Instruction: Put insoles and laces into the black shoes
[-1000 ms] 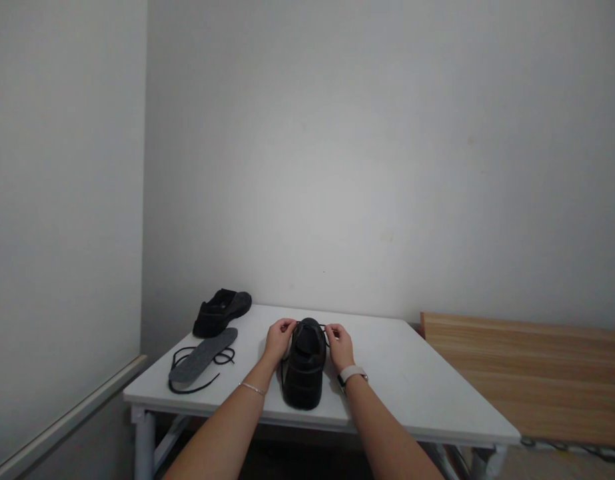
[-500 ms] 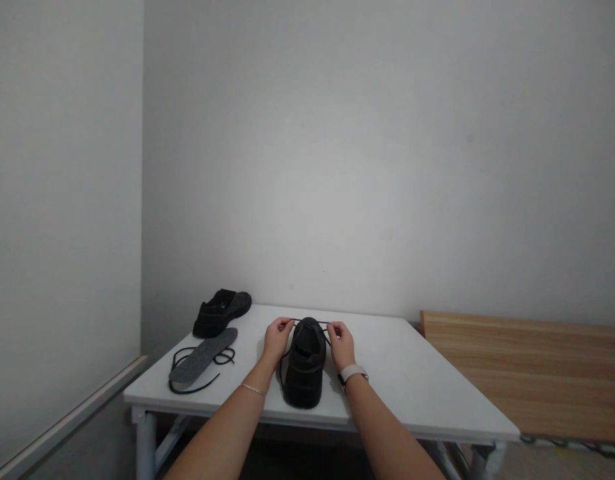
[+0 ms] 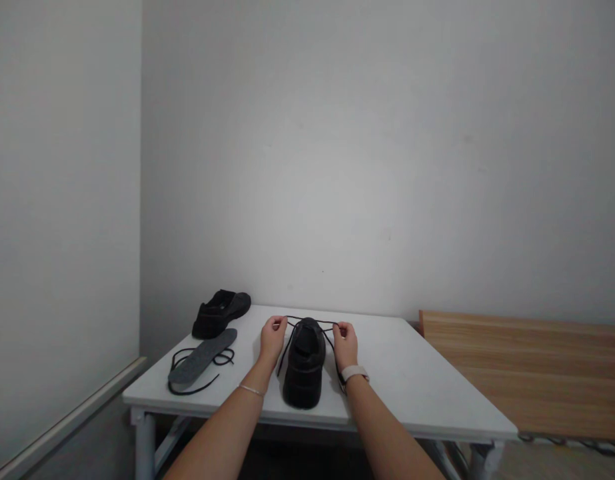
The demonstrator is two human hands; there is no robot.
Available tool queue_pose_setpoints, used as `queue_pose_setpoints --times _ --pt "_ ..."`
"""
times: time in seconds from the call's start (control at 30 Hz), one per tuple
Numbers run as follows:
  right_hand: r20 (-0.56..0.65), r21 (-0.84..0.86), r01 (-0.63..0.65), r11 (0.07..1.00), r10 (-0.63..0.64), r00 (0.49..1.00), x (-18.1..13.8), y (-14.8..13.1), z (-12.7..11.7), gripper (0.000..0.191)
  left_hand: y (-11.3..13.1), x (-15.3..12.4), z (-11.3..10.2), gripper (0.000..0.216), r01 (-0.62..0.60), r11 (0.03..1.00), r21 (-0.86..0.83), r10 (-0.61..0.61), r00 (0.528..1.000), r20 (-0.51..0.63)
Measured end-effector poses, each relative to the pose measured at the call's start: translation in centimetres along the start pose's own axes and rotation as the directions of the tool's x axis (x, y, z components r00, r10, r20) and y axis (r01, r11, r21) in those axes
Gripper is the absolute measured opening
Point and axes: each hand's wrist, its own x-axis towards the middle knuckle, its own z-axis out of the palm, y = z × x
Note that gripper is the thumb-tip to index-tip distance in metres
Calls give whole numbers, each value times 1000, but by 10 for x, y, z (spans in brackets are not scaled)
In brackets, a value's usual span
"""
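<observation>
Two bare hands are stretching a black shoelace (image 3: 314, 321) across the far end of a black shoe (image 3: 304, 363), which is sitting lengthwise at the near middle of the white tabletop (image 3: 412, 380). The left hand (image 3: 272, 335) is hovering just left of the shoe, its grip pinching one end of the lace between thumb and fingertips. The right hand (image 3: 346, 343), just right of the shoe, is holding the other end in the same closed pinch. Both strands are running down from the hands along the shoe's sides. A pale wristwatch (image 3: 354, 372) is showing on the right wrist, and a thin bracelet (image 3: 250, 389) on the left. Further left, a grey insole (image 3: 202, 353) is lying over a loose black lace (image 3: 226, 359), with a second black shoe (image 3: 220, 312) resting beyond it at the far left corner. A wooden surface (image 3: 527, 373) is adjoining the tabletop on the right.
</observation>
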Motion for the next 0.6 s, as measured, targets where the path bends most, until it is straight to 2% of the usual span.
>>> queue_pose_setpoints --times 0.2,0.27,0.47,0.53,0.6 --pt "122 2 -1 1000 0 993 -4 2 6 20 -1 -4 6 22 -1 1000 9 1 997 82" --pt "133 4 6 1000 -6 991 -4 1 5 19 -1 -4 5 22 -9 1000 19 7 997 77" --pt "-25 23 -29 999 30 999 6 2 -13 21 0 2 -7 23 -21 999 26 23 995 -93" --pt "-56 40 -51 998 53 997 8 3 -16 22 0 1 -8 24 -19 1000 23 21 994 -105" --pt "-33 59 -65 996 67 997 7 2 -13 22 0 -1 -6 24 -11 1000 21 12 998 -61"
